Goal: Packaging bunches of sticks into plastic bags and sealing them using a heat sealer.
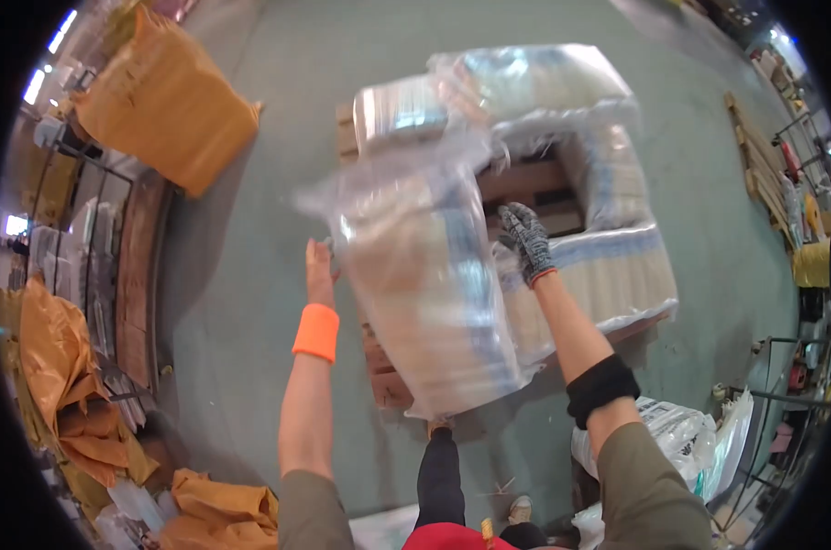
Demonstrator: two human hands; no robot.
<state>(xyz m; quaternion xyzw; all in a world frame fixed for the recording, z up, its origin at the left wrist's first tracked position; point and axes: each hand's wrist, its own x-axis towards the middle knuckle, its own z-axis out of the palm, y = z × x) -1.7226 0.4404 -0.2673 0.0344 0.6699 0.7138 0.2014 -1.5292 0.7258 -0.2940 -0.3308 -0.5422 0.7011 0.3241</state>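
Note:
A long clear-plastic-wrapped bundle [415, 275] with tan contents and a bluish band lies aslant on the left side of a wooden pallet [385, 369], its near end jutting past the pallet. My left hand [320, 263], with an orange wristband, is at the bundle's left edge, fingers stretched out and partly hidden. On the other side, my right hand [528, 240] wears a grey knit glove; its fingers are extended beside the bundle's right edge, over a gap. Similar wrapped bundles lie at the far side [544, 84], the right [617, 174] and the near right [608, 275].
Dark wooden slats [525, 183] show in the gap between bundles. A large orange sack [172, 105] stands at the far left. Crumpled orange sacks [58, 339] line the left side. White plastic packages [663, 435] and a metal rack [773, 403] are at the near right.

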